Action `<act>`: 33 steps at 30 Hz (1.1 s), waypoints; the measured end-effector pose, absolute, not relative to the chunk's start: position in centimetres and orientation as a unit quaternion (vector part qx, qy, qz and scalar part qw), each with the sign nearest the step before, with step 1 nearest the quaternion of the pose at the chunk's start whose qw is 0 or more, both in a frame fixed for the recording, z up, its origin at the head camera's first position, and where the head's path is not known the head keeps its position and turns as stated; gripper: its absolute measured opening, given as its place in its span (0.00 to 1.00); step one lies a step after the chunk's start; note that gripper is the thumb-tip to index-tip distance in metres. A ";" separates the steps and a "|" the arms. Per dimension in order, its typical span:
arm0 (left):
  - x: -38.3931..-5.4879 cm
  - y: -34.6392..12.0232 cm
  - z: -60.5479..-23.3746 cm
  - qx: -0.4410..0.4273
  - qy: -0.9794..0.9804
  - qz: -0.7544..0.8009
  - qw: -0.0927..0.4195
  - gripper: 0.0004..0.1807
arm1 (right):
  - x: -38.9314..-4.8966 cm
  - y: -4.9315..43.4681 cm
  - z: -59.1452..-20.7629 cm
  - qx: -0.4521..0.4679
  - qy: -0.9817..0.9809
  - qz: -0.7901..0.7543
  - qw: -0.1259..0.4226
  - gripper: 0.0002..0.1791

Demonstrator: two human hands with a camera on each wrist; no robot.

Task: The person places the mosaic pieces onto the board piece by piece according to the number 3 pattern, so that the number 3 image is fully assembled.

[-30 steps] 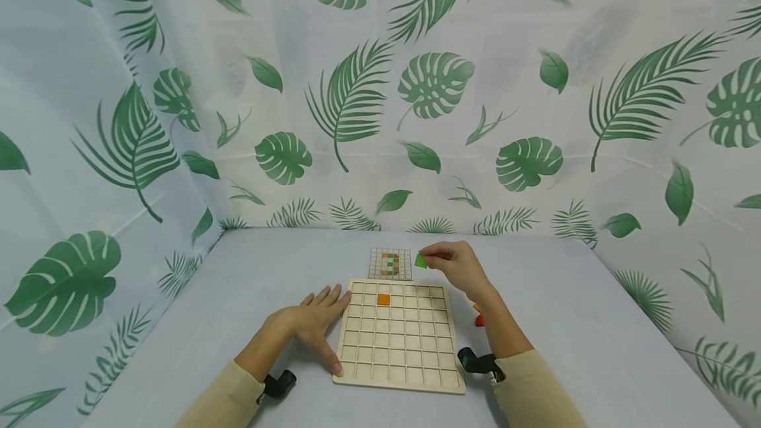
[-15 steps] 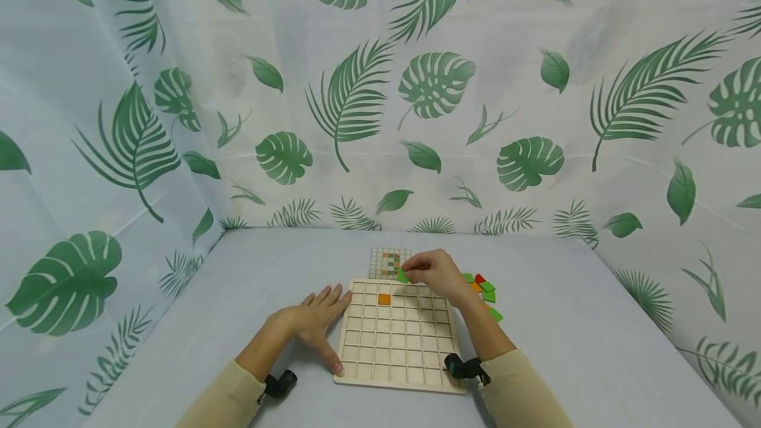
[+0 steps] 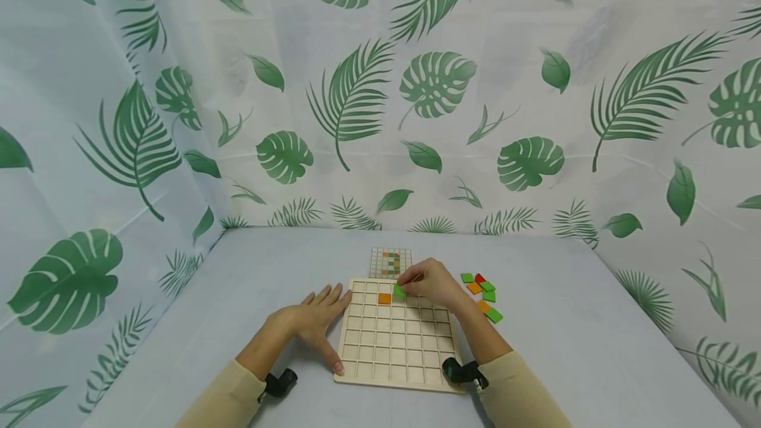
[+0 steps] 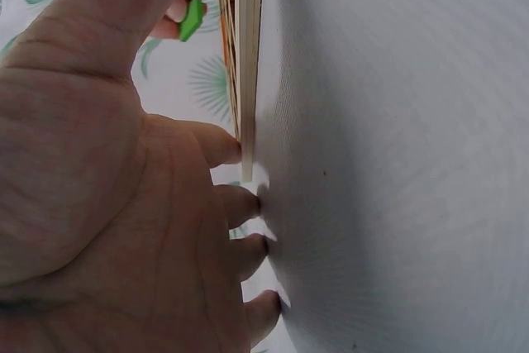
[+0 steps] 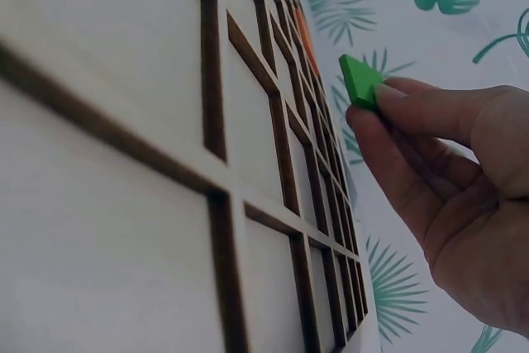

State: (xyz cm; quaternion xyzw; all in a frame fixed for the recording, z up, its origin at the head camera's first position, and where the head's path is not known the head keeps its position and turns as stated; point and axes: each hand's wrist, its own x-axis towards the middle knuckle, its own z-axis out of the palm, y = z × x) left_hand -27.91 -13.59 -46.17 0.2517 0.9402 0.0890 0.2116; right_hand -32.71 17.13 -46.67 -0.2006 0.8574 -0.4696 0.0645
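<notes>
A pale wooden board point(image 3: 389, 349) with a raised grid lies flat on the table. One orange square tile point(image 3: 384, 298) sits in a cell near its far edge. My right hand point(image 3: 435, 283) pinches a green square tile point(image 5: 360, 82) between thumb and fingers, close over the far rows, just right of the orange tile. In the right wrist view the green tile is tilted and apart from the grid. My left hand point(image 3: 315, 322) rests at the board's left side with fingers spread, the thumb at the near left corner and the index fingertip point(image 4: 227, 148) at the edge.
A small printed grid card point(image 3: 390, 262) with coloured squares lies behind the board. Right of the board is a loose group of green, orange and red tiles point(image 3: 487, 286). A leaf-patterned cloth point(image 3: 380, 98) hangs behind the table point(image 3: 594, 349).
My right hand has carried the green tile left from beside the card, then down over the board's far rows, uncovering the loose tiles. My left hand stays in place.
</notes>
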 end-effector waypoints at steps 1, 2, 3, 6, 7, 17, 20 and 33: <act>-27.9 -13.6 -46.1 0.251 0.940 0.089 0.212 0.81 | -32.7 17.1 -46.8 -0.204 0.862 -0.461 0.059 0.06; -27.8 -13.6 -46.1 0.251 0.940 0.089 0.212 0.81 | -32.8 17.0 -46.8 -0.208 0.866 -0.452 0.055 0.06; -27.8 -13.5 -46.0 0.251 0.940 0.089 0.212 0.81 | -32.8 16.9 -47.0 -0.213 0.869 -0.444 0.052 0.05; -27.8 -13.5 -46.0 0.251 0.940 0.090 0.212 0.81 | -32.8 16.6 -47.1 -0.221 0.879 -0.420 0.043 0.04; -27.8 -13.4 -46.0 0.251 0.940 0.090 0.212 0.81 | -32.7 16.5 -47.1 -0.219 0.882 -0.414 0.043 0.04; -27.7 -13.4 -46.0 0.250 0.941 0.089 0.211 0.81 | -32.4 15.9 -46.9 -0.210 0.892 -0.398 0.046 0.03; -27.7 -13.4 -46.0 0.249 0.941 0.089 0.210 0.81 | -32.4 16.0 -47.1 -0.213 0.893 -0.394 0.051 0.04; -27.7 -13.4 -46.0 0.248 0.941 0.092 0.211 0.81 | -32.0 15.9 -47.0 -0.254 0.910 -0.324 0.045 0.05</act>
